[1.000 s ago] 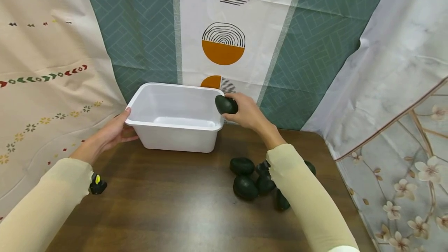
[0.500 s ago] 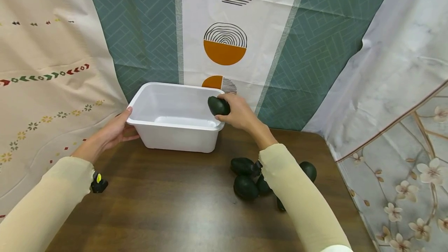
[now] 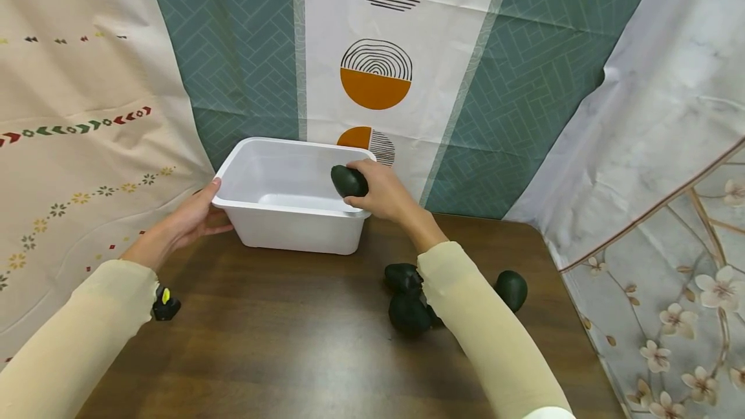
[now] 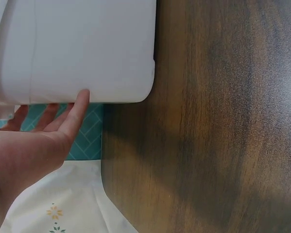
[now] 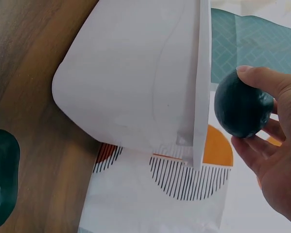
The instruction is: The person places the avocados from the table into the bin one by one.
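Observation:
My right hand (image 3: 381,191) holds a dark green avocado (image 3: 349,181) between thumb and fingers, over the right end of a white plastic tub (image 3: 291,230). In the right wrist view the avocado (image 5: 243,104) shows just beyond the tub's rim (image 5: 202,87), with the thumb on one side and fingertips on the other. At the tub's left end my left hand (image 3: 194,217) grips the rim, thumb on top and fingers against the outer wall. The left wrist view shows those fingers (image 4: 77,114) on the tub's side. The visible inside of the tub is bare.
Several more avocados (image 3: 409,313) lie on the brown wooden table (image 3: 279,335), partly hidden by my right sleeve (image 3: 483,322). One avocado (image 3: 511,290) sits apart to the right. Patterned cloths (image 3: 244,50) hang behind the table and along both sides.
My right hand has moved left with the avocado, from the tub's right rim to above its inside. The left hand keeps its grip on the tub.

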Motion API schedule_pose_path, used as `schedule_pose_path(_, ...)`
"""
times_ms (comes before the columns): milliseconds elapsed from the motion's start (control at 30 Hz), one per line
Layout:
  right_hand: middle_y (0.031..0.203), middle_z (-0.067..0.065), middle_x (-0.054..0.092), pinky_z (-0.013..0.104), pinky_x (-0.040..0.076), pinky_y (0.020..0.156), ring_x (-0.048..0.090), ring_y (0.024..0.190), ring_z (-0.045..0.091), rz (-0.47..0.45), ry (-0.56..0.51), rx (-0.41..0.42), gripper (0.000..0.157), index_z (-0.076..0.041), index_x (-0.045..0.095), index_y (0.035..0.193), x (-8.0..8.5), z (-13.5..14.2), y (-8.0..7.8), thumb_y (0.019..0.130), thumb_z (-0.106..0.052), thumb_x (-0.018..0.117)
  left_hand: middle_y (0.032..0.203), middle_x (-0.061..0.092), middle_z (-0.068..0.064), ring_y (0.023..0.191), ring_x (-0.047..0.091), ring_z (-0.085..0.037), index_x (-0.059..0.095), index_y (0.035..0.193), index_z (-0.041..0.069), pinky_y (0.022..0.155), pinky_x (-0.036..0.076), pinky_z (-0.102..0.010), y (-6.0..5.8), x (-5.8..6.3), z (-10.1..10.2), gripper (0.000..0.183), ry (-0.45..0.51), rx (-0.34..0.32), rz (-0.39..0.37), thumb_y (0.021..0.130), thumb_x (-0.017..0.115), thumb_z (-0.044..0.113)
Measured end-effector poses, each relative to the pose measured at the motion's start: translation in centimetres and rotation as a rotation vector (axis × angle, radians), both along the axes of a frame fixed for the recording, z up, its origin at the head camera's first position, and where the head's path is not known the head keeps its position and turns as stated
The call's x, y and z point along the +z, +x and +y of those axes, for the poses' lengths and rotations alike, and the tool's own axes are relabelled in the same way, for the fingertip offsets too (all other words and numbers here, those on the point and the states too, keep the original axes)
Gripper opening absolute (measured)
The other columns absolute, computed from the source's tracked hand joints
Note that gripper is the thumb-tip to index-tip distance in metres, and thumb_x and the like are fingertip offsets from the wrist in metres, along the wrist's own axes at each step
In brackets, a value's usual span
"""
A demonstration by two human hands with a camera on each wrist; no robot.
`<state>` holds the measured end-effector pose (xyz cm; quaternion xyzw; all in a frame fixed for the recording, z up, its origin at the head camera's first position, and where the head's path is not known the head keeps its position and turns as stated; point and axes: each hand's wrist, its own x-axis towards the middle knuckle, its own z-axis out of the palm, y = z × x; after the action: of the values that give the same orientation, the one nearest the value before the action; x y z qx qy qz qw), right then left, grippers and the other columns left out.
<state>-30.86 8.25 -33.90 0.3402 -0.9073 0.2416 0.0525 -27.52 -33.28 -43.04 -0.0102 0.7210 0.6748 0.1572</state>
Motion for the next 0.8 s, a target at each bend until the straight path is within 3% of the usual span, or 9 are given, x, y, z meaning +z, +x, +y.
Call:
schedule_pose_path(133,0.147,0.009,0.06,0.044,0.05,0.106,0.055,0.129,0.028,-0.006,0.015,-0.006,0.064,-0.008,0.058,0.147,-0.11,-0.24,0.08,0.093,-0.028,0.085,0.169,0.017,-0.023,0.13,0.053,-0.019,0.001,0.172,0.021,0.104,0.056,-0.048,0.02,0.09,0.16,0.083,-0.005,0.002,-0.003,0.108,0.021,0.07)
schedule_pose_path(233,0.147,0.008,0.06,0.043,0.051,0.105,0.056,0.127,0.027,-0.005,0.016,-0.009,0.064,-0.008,0.058,0.148,-0.19,-0.33,0.11,0.093,-0.029,0.085,0.17,0.016,-0.023,0.145,0.04,-0.034,0.001,0.172,0.022,0.105,0.055,-0.049,-0.01,0.04,0.16,0.083,0.002,0.004,-0.009,0.107,0.021,0.07)
schedule_pose_path(333,0.147,0.009,0.06,0.044,0.05,0.105,0.055,0.127,0.028,-0.003,0.02,-0.009,0.065,-0.008,0.057,0.148,-0.23,-0.43,0.2,0.093,-0.028,0.085,0.17,0.015,-0.023,0.151,0.031,-0.04,0.0,0.172,0.023,0.105,0.055,-0.05,-0.03,-0.01,0.14,0.084,0.008,0.009,-0.013,0.107,0.022,0.071)
schedule_pose_path(400,0.147,0.009,0.06,0.045,0.05,0.106,0.055,0.128,0.028,-0.002,0.017,-0.008,0.065,-0.008,0.057,0.149,-0.25,-0.51,0.28,0.093,-0.027,0.085,0.17,0.016,-0.024,0.148,0.036,-0.037,0.001,0.172,0.023,0.106,0.055,-0.05,0.0,-0.03,0.12,0.084,0.009,0.01,-0.013,0.107,0.022,0.071)
schedule_pose_path(500,0.148,0.009,0.06,0.045,0.049,0.107,0.054,0.13,0.028,0.001,-0.005,-0.006,0.066,-0.008,0.057,0.149,-0.34,-0.65,0.33,0.093,-0.025,0.085,0.169,0.017,-0.024,0.133,0.053,-0.022,0.002,0.172,0.022,0.105,0.055,-0.05,0.07,0.06,0.17,0.085,0.008,0.012,-0.01,0.107,0.023,0.071)
schedule_pose_path(600,0.149,0.009,0.059,0.045,0.05,0.107,0.054,0.131,0.028,-0.007,-0.047,-0.011,0.066,-0.008,0.056,0.15,-0.43,-0.72,0.41,0.093,-0.025,0.085,0.168,0.018,-0.023,0.121,0.058,-0.012,0.002,0.172,0.022,0.105,0.055,-0.05,0.07,0.02,0.16,0.084,0.008,0.01,-0.006,0.107,0.023,0.07)
schedule_pose_path(700,0.151,0.008,0.057,0.044,0.051,0.107,0.054,0.132,0.027,-0.026,-0.102,-0.031,0.067,-0.009,0.055,0.151,-0.6,-0.72,0.5,0.093,-0.026,0.085,0.168,0.016,-0.022,0.135,0.051,-0.025,0.002,0.172,0.023,0.105,0.055,-0.05,0.04,-0.05,0.2,0.083,0.014,0.012,-0.006,0.108,0.023,0.07)
schedule_pose_path(800,0.152,0.009,0.056,0.043,0.052,0.107,0.054,0.133,0.027,-0.036,-0.185,-0.054,0.068,-0.009,0.054,0.152,-0.77,-0.72,0.52,0.093,-0.024,0.085,0.169,0.014,-0.023,0.151,0.03,-0.042,0.001,0.172,0.023,0.105,0.055,-0.05,0.03,-0.07,0.2,0.082,0.016,0.013,-0.006,0.108,0.021,0.07)
